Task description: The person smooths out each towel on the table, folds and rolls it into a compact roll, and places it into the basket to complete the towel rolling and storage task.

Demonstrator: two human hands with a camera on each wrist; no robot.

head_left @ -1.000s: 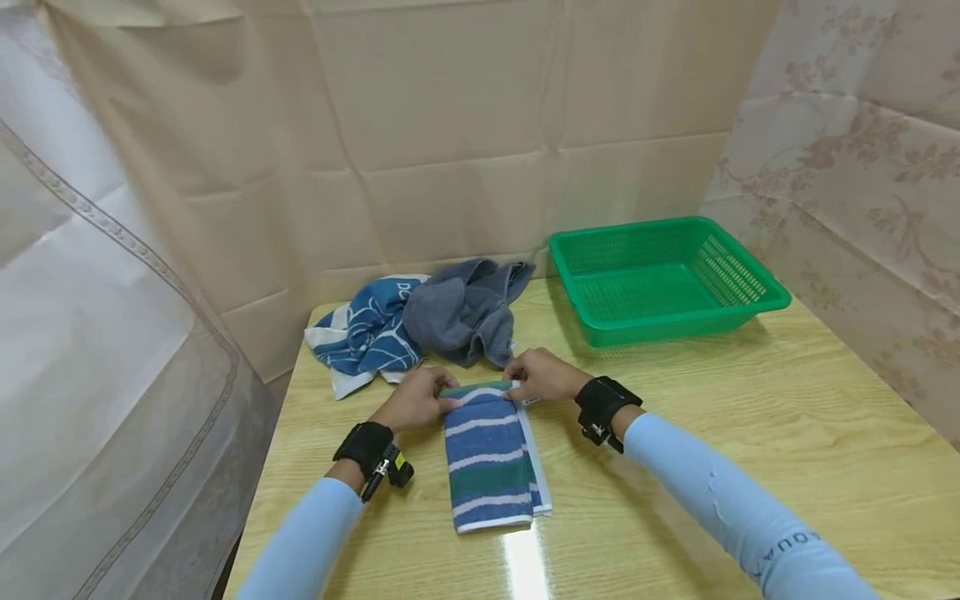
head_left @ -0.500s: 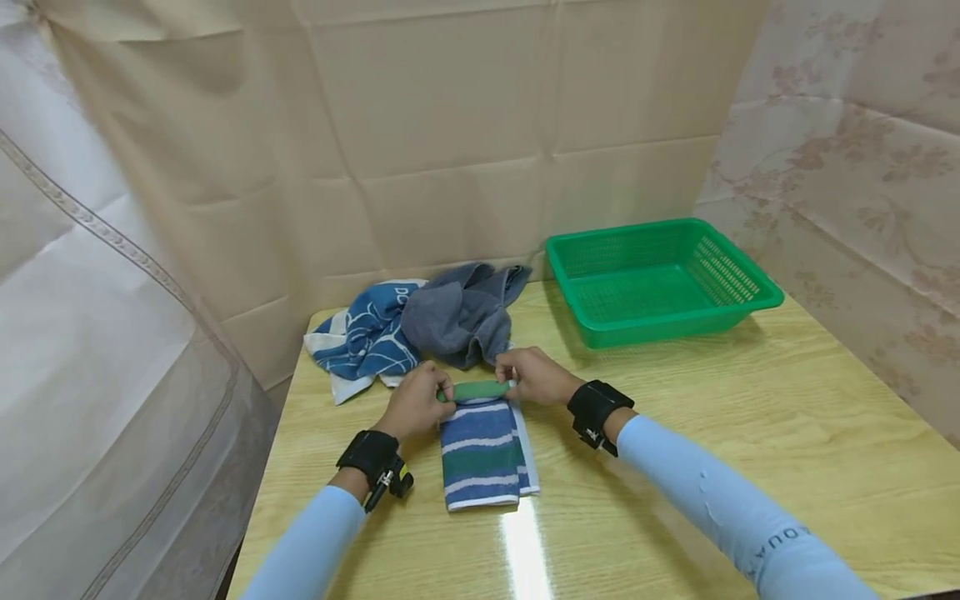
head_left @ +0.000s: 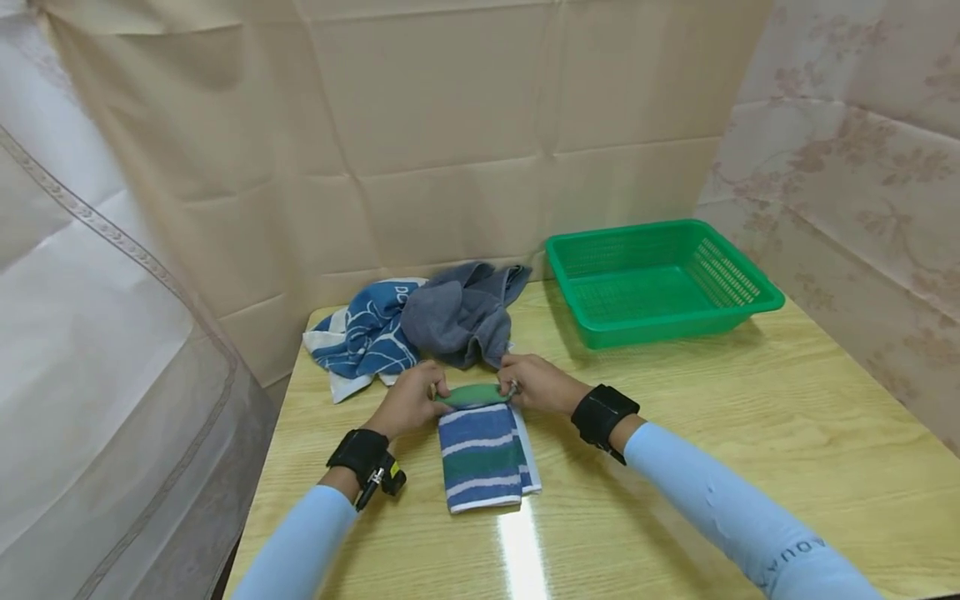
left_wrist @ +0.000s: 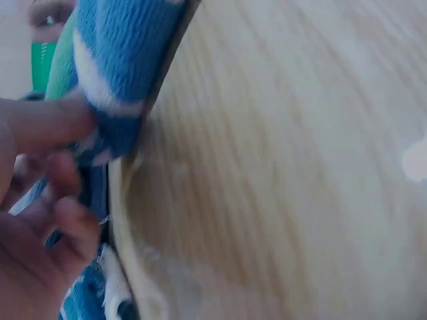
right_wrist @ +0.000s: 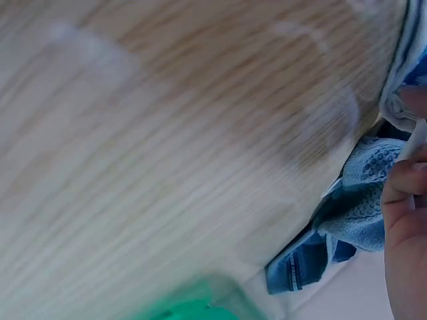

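Note:
A striped towel (head_left: 482, 454) in blue, green and white lies folded lengthwise on the table in the head view. Its far end is turned over into a short green roll (head_left: 471, 395). My left hand (head_left: 408, 400) pinches the roll's left end between thumb and fingers. At the other end, my right hand (head_left: 543, 385) grips the roll and the white hem. Close up in the left wrist view, the thumb presses on the towel's layered edge (left_wrist: 123, 53). The right wrist view has the right hand (right_wrist: 408, 227) at the frame's edge, a pale hem in its fingers.
Behind the hands lie a crumpled grey towel (head_left: 457, 317) and a blue-and-white patterned towel (head_left: 367, 333), heaped together. A green plastic basket (head_left: 667, 329) stands at the back right of the wooden table (head_left: 675, 433). A beige cloth (head_left: 450, 150) hangs behind the table.
Both hands have turned the striped towel's far end over toward the body, so a green roll now shows and the flat part is shorter. The other towels and basket stay put.

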